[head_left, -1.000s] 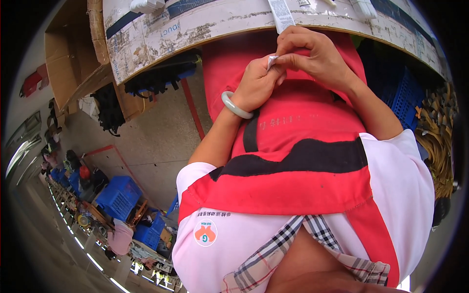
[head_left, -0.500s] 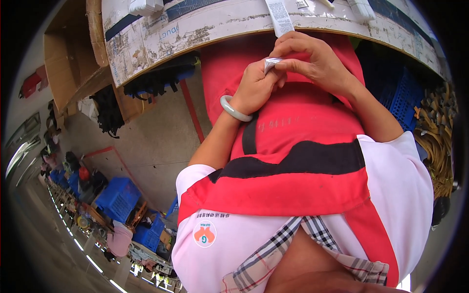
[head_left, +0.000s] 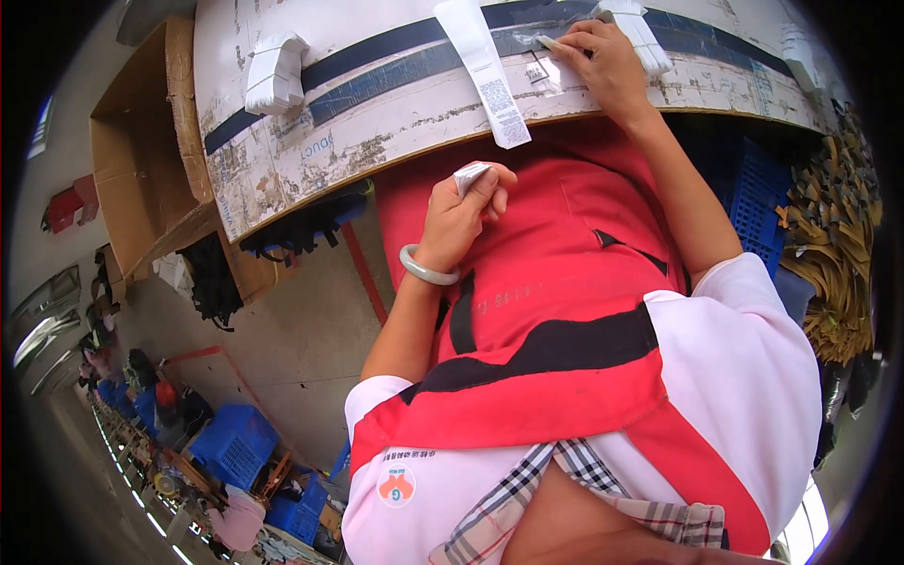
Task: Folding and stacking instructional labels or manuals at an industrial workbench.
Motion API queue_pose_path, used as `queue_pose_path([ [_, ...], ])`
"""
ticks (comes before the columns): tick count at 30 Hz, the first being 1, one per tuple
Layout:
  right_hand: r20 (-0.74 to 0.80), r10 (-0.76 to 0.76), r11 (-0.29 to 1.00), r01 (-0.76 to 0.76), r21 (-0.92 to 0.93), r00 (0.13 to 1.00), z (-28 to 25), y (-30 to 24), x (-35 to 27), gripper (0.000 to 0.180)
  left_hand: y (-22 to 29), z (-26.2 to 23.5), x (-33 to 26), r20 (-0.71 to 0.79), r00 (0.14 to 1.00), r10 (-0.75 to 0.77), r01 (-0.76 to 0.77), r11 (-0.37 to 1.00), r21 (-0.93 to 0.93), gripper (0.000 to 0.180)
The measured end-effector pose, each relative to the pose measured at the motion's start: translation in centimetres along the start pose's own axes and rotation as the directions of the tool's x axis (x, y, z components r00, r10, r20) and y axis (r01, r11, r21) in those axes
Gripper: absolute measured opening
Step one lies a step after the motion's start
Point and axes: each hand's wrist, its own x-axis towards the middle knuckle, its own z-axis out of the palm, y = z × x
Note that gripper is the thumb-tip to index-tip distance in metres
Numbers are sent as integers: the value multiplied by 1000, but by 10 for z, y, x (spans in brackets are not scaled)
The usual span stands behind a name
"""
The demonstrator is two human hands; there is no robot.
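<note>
My left hand (head_left: 466, 212) is held in front of the red apron, below the table edge. Its fingers are closed on a small wad of folded white labels (head_left: 471, 177). Over the table, my right hand (head_left: 607, 68) pinches a thin pale piece (head_left: 548, 42), too small to name, with some clear film beside it. A long strip of white printed labels (head_left: 485, 80) lies between the hands, its near end hanging over the table edge. Right beside my right hand stands a bundle of white labels (head_left: 645, 42).
Another bundle of white labels (head_left: 275, 73) sits at the table's left, and one more (head_left: 799, 55) at the far right. Dark tape runs along the worn table (head_left: 377, 122). An open cardboard box (head_left: 141, 160) stands at left. Blue crates (head_left: 758, 202) and tan strips (head_left: 833, 254) are at right.
My hands have come apart. The right has reached forward onto the table and now pinches the pale piece; the left has moved slightly down and left, keeping the folded labels.
</note>
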Motion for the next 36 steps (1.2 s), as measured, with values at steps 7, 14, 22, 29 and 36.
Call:
queue_pose_path([
  [7,-116,-40,999,41,11,992,5,-21,8,24,-1,-7,4,-72,997,-7,-7,979,-202,26],
  [14,-6,-279,937,273,220,960,34,-65,25,12,13,-7,20,-188,982,33,-58,991,-124,21],
  [22,215,-198,708,-12,706,957,-13,-102,5,16,45,-13,34,-93,626,774,-510,497,702,21],
  [29,409,-186,700,-172,693,894,-27,-103,4,17,42,-12,27,-214,764,609,-456,744,489,16],
  [36,456,-160,622,-270,735,875,-24,-106,-2,15,36,-9,23,-287,813,507,-410,847,337,15],
])
